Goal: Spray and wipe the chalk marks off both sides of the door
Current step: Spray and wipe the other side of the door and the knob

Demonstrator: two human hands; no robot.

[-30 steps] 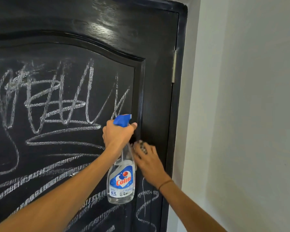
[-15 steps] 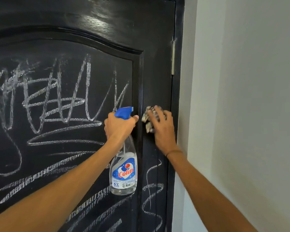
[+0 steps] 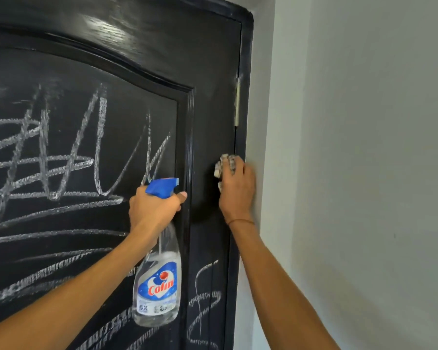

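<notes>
Soft even daylight, a glare patch high on the glossy door (image 3: pixel 106 29), wide-angle bending at edges.

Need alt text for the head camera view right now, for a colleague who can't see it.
The right hand presses a crumpled cloth against the black door's right stile, near the hinge. The left hand holds a Colin spray bottle by its blue trigger head. White chalk scribbles cover the panel.
</notes>
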